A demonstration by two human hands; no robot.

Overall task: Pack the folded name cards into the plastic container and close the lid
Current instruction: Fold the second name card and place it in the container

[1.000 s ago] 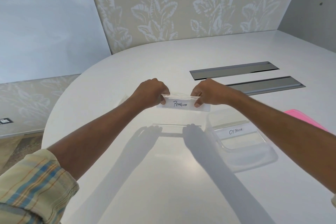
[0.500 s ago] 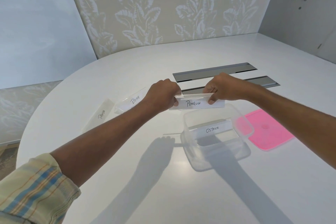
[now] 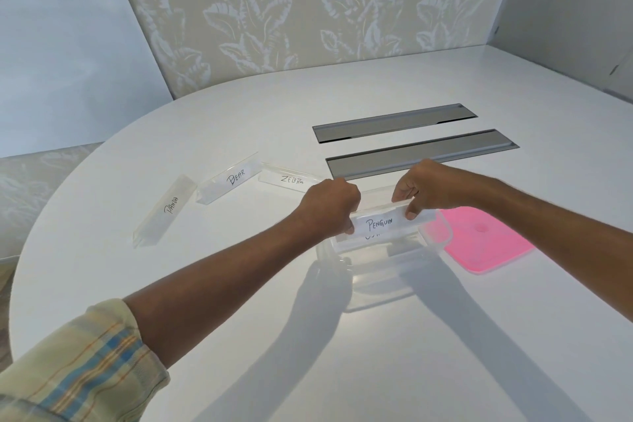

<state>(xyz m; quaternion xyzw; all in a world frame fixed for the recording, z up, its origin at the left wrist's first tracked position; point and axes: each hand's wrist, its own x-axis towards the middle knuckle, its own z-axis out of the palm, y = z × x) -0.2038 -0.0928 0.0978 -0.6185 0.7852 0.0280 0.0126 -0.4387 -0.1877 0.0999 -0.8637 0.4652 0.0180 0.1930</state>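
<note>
Pinching the folded PENGUIN card [image 3: 380, 224] at both ends: curling the fingers of the left grip [image 3: 329, 205] round its left end, closing thumb and fingertips of the right grip [image 3: 424, 188] on its right end. Holding that card level, lettering towards the camera, right at the open mouth of the clear plastic container [image 3: 373, 284] standing on the white bench [image 3: 239, 301]; unable to tell any contact between card and rim. Hiding most of another card [image 3: 371, 236] inside the container, showing only scraps of its lettering. Leaving the pink lid [image 3: 486, 243] flat on the bench just beside the container's right side, and three more cards lying on the bench to its left: ZEBRA card [image 3: 291, 180] nearest, then BEAR card [image 3: 229, 181], then PANDA card [image 3: 168, 212] farthest. Showing two grey slot covers [image 3: 394, 122] set in the bench beyond the grips, and a plaid sleeve [image 3: 78, 370] on the left forearm
</note>
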